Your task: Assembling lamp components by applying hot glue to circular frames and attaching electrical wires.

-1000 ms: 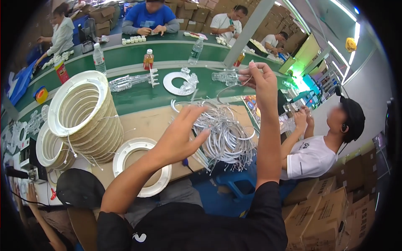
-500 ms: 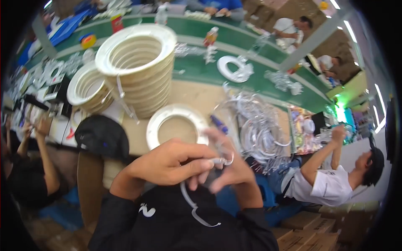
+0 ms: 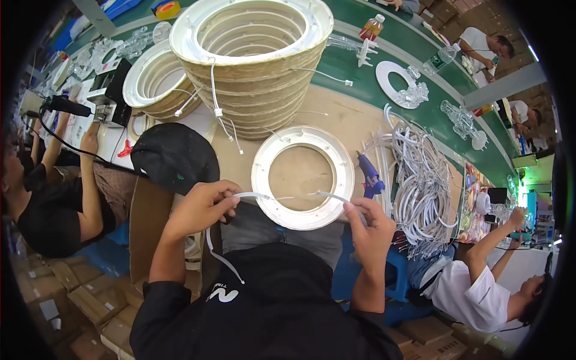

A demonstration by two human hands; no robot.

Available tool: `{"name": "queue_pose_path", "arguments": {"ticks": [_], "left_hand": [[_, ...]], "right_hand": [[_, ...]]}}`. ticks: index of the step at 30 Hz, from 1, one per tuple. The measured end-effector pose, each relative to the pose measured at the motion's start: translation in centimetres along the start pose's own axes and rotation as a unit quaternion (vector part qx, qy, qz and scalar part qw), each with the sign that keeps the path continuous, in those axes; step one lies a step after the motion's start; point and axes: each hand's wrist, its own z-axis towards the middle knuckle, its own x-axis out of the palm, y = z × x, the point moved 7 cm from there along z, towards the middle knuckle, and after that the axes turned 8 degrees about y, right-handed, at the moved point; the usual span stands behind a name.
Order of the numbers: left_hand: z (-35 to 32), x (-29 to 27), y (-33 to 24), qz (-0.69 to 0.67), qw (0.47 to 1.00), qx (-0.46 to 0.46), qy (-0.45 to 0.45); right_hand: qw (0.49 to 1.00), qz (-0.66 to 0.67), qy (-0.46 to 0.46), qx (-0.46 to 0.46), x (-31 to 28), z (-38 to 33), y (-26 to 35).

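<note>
My left hand pinches a thin, flexible white strip that looks like an LED light strip. One end, with a fine wire, points right over a white ring. A tail of strip hangs from this hand in front of my dark shirt. Between thumb and fingers, my right hand grips another strip end, pointing left toward the first. Whether both ends belong to one strip I cannot tell. The ring lies flat on the bench, just beyond my hands.
A tall stack of white rings with woven beige sides stands behind, a shorter stack beside it. A black cap lies left; a purple glue gun and a heap of white strips lie right. Co-workers sit on both sides.
My hands were close together at the strip and have moved apart, left and right, each with a strip end. The view has shifted, so the white ring shows fully.
</note>
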Motion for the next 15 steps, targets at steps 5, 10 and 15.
{"name": "queue_pose_path", "arguments": {"ticks": [5, 10, 15], "left_hand": [[0.6, -1.3, -2.7, 0.216, 0.945, 0.126, -0.209], [1.1, -0.8, -4.9, 0.303, 0.897, 0.139, -0.29], [3.0, 0.6, -6.1, 0.32, 0.878, 0.177, -0.309]], "right_hand": [[0.96, -0.249, -0.039, -0.125, 0.0, 1.6, 2.8], [0.9, -0.42, 0.021, -0.111, 0.6, 4.0, 2.7], [0.896, -0.43, 0.084, -0.076, 1.6, 6.8, 1.1]]}}
